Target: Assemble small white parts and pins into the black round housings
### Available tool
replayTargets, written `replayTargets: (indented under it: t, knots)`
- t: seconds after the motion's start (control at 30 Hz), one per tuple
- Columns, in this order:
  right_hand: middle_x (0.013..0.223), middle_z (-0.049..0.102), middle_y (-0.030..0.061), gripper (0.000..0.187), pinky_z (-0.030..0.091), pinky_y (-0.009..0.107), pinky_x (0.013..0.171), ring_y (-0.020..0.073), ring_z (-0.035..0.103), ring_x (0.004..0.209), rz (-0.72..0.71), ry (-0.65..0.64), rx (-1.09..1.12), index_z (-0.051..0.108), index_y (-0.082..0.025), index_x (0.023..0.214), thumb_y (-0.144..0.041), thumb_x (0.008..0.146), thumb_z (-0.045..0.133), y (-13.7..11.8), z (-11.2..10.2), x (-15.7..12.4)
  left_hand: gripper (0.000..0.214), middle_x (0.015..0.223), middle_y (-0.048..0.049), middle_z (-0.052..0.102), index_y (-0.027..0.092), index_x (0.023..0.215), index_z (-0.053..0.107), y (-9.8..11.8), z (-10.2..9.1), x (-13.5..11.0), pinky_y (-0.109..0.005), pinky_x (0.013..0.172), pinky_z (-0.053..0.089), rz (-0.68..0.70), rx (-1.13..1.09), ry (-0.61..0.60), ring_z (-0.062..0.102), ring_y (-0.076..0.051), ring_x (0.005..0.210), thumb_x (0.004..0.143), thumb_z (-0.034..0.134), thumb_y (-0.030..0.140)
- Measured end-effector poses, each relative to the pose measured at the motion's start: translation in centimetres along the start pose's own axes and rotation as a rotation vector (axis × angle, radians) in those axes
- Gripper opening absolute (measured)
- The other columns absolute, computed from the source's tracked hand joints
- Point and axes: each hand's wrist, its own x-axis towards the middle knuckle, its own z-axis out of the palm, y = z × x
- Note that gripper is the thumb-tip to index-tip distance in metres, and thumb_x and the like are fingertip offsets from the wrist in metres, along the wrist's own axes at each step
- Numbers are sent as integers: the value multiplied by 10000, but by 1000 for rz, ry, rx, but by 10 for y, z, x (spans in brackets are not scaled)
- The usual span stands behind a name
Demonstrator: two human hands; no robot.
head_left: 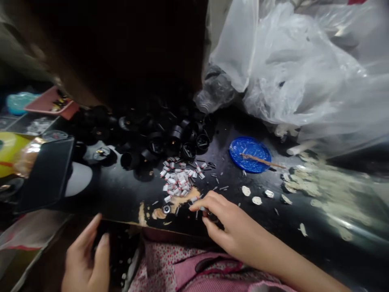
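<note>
Nearest the camera, the left hand (86, 259) lay low at the worktop's (121, 194) front edge, its fingers curled around a dark object (117, 247) too shadowed to name. The right hand (223, 221) rested on the black worktop just beyond, its thumb and fingertips pinched narrow on a small white part (202, 208) at the near edge of the scatter. A small round ring (166, 209) lay just left of that hand on a worn, bare patch. Beyond the fingers sat the pile of small white cylindrical pieces (179, 178), loosely heaped. Farther back lay a heap of black round caps (170, 140), touching one another. To the right stood a blue lid (249, 154) with a thin wooden stick (261, 161) across it. Behind that, crumpled clear plastic bags (300, 69) filled the far right.
</note>
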Motion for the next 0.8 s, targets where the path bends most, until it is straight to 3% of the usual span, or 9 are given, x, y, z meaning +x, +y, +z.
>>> replayTargets:
  t: [0.07,0.13,0.27,0.37,0.5,0.57,0.67,0.73,0.8]
  knots:
    - [1057,588,36,322,454,272,846,149,565,974,-46,-10,55,560,-237,1087,-36,850,474,-2,4,2,489,1364,-65,509,280,1320,493,36,18,25,-404,1067,308,196,-13,-11,466,-278,1241,846,560,383]
    - [1068,581,35,313,458,266,866,143,566,992,-41,-13,84,550,-248,1106,-59,870,471,-3,5,0,593,1434,-83,446,269,1370,445,65,39,56,-403,1077,286,322,-25,-31,428,-286,1283,810,614,366]
    - [1051,597,41,294,472,298,868,160,586,974,64,-5,79,560,-254,1107,-88,878,478,0,5,-9,656,1331,-142,527,215,1308,522,85,67,99,-484,1085,244,366,-89,18,429,-345,1263,700,731,347]
    - [1018,614,38,279,482,303,835,169,601,937,103,2,80,578,-252,1083,-94,871,492,3,5,-10,610,1358,-124,497,240,1308,501,84,72,95,-463,1069,291,379,-193,72,420,-315,1273,738,699,327]
    - [986,642,12,278,480,270,810,144,614,883,90,20,125,580,-254,1097,-108,869,515,-3,6,1,632,1411,-91,443,271,1336,436,92,71,51,-340,1004,399,381,-401,50,453,-244,1264,758,690,286]
    - [1026,652,4,318,474,260,823,137,615,899,57,41,135,556,-256,1148,-135,854,565,-8,8,8,614,1328,-47,523,308,1297,479,100,74,22,-304,981,419,247,-606,-74,507,-217,1211,735,720,253]
    - [1123,640,36,444,457,292,861,164,604,971,-25,108,40,504,-218,1226,-198,809,655,-8,11,12,476,1223,-6,599,359,1241,529,106,84,-15,-295,897,490,-182,-889,-415,595,-192,1092,790,671,301]
    - [1055,658,47,385,448,324,845,179,606,920,-57,190,-62,534,-187,1170,-204,804,651,-4,12,9,357,1185,-15,627,333,1164,585,106,91,-31,-294,837,525,-394,-985,-605,630,-193,1027,812,642,347]
    - [927,672,27,249,444,321,791,168,605,816,-37,261,-109,582,-183,1057,-172,810,614,1,11,5,288,1133,-28,650,298,1080,630,101,98,-40,-275,796,538,-461,-1014,-686,645,-192,982,799,660,349]
